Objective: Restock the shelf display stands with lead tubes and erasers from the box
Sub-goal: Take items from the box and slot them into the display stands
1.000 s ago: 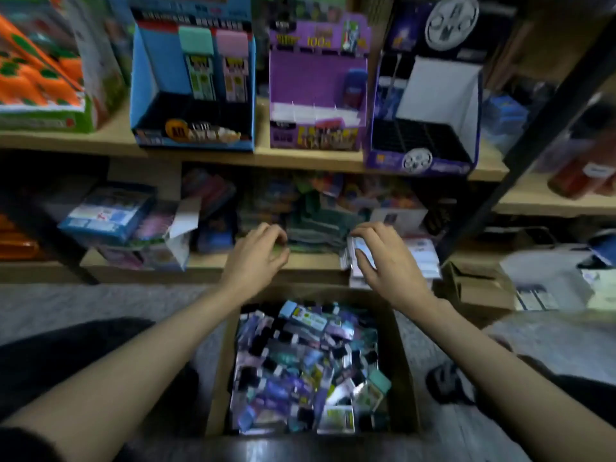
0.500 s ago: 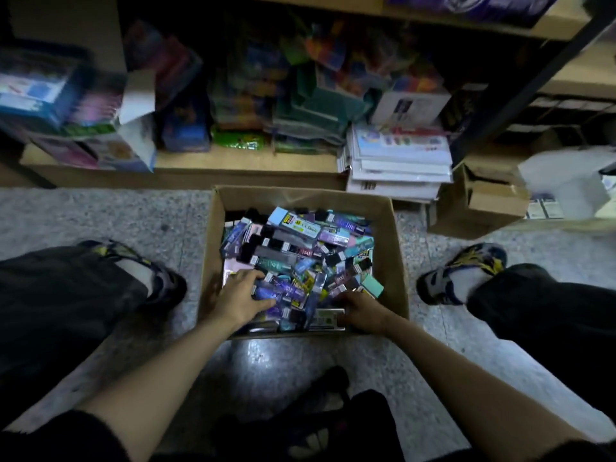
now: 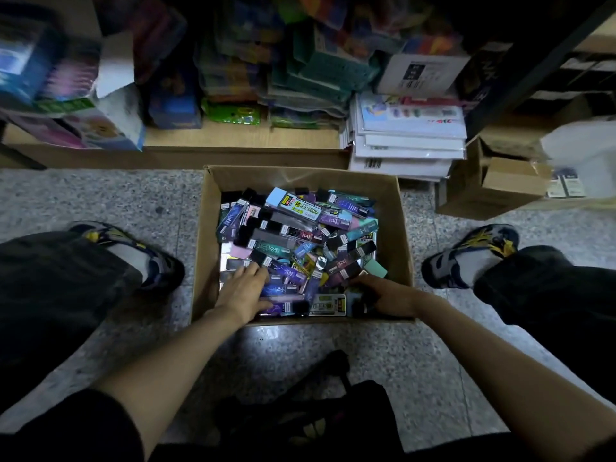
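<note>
Our left hand [image 3: 245,290] lies on the pile's near-left, fingers [image 3: 255,271] spread over purple lead tubes [image 3: 283,291], gripping nothing, likely to gather a handful. The box [image 3: 300,174] sits on the floor [image 3: 100,198] between our feet [image 3: 466,258], keeping stock in reach. Our right hand [image 3: 388,295] digs into the near-right corner, its fingers curled. We cannot tell what they hold.

Matt brown cardboard box [image 3: 396,228] sits on speckled, polished stone floor [image 3: 100,201]; inside it, glossy plastic-wrapped packets [image 3: 293,208]; behind it, a smooth wooden shelf [image 3: 233,138].

Head-worn view, steeply down, seemingly close above the floor box [image 3: 300,178].
</note>
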A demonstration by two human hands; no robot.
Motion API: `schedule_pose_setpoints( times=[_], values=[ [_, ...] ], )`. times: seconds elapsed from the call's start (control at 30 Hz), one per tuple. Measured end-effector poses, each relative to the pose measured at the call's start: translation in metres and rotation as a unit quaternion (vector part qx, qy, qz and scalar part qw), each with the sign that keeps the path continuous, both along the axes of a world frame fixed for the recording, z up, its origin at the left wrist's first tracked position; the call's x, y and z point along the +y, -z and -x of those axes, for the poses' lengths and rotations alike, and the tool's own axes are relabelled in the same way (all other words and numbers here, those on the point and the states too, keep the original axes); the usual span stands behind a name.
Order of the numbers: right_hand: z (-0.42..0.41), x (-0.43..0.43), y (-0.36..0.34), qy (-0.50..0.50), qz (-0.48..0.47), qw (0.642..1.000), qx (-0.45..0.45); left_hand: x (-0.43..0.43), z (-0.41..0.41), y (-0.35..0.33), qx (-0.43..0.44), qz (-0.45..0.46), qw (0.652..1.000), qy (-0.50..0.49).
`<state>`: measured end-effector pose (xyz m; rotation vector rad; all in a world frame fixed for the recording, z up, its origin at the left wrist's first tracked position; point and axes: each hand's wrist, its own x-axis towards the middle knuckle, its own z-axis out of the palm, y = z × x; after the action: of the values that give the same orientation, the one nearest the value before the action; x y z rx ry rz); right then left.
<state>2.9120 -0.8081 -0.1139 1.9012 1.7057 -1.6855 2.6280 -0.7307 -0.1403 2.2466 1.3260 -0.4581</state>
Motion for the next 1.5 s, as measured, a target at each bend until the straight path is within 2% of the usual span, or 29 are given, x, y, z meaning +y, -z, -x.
schedule_pose_setpoints(
  times=[0.13,0.3,0.47,0.6,0.77,0.93,1.0,1.07,1.13,1.23,1.3,1.37,1.43,1.5],
  values=[
    [0.014,0.008,0.013,-0.079,-0.031,0.996,-0.012,-0.007,-0.003,0.003,0.03,0.013,0.999,0.006],
    [0.028,0.017,0.03,-0.116,-0.025,0.988,-0.097,-0.003,-0.002,0.006,0.022,0.094,0.995,0.018],
    [0.044,0.009,0.039,-0.022,-0.05,0.994,-0.097,-0.004,-0.009,0.009,0.016,0.101,0.994,0.039],
    [0.038,0.008,0.032,0.041,-0.028,0.997,-0.063,-0.006,-0.012,0.011,-0.005,0.132,0.991,0.034],
    [0.026,0.012,0.016,0.081,-0.045,0.996,-0.014,-0.007,-0.006,0.007,-0.073,0.139,0.988,0.002],
    [0.012,0.027,0.001,0.158,-0.089,0.983,-0.021,-0.005,-0.013,-0.008,-0.142,0.114,0.983,-0.028],
    [0.007,0.03,-0.003,0.18,-0.102,0.978,-0.036,-0.001,-0.017,-0.018,-0.182,0.11,0.975,-0.07],
    [0.001,0.034,-0.009,0.227,-0.13,0.965,-0.035,0.004,-0.023,-0.029,-0.246,0.11,0.952,-0.141],
    [-0.004,0.04,-0.019,0.3,-0.153,0.942,-0.01,0.012,-0.031,-0.041,-0.309,0.115,0.916,-0.229],
    [-0.004,0.049,-0.04,0.392,-0.185,0.899,0.055,0.024,-0.047,-0.065,-0.419,0.196,0.817,-0.344],
    [0.004,0.054,-0.056,0.455,-0.169,0.861,0.154,0.031,-0.059,-0.078,-0.459,0.23,0.765,-0.39],
    [0.016,0.059,-0.07,0.492,-0.144,0.824,0.241,0.033,-0.072,-0.089,-0.473,0.24,0.73,-0.43],
    [0.031,0.064,-0.083,0.498,-0.137,0.807,0.287,0.032,-0.084,-0.099,-0.504,0.256,0.687,-0.458],
    [0.045,0.067,-0.093,0.487,-0.144,0.804,0.308,0.031,-0.096,-0.108,-0.524,0.263,0.669,-0.457]
  ],
)
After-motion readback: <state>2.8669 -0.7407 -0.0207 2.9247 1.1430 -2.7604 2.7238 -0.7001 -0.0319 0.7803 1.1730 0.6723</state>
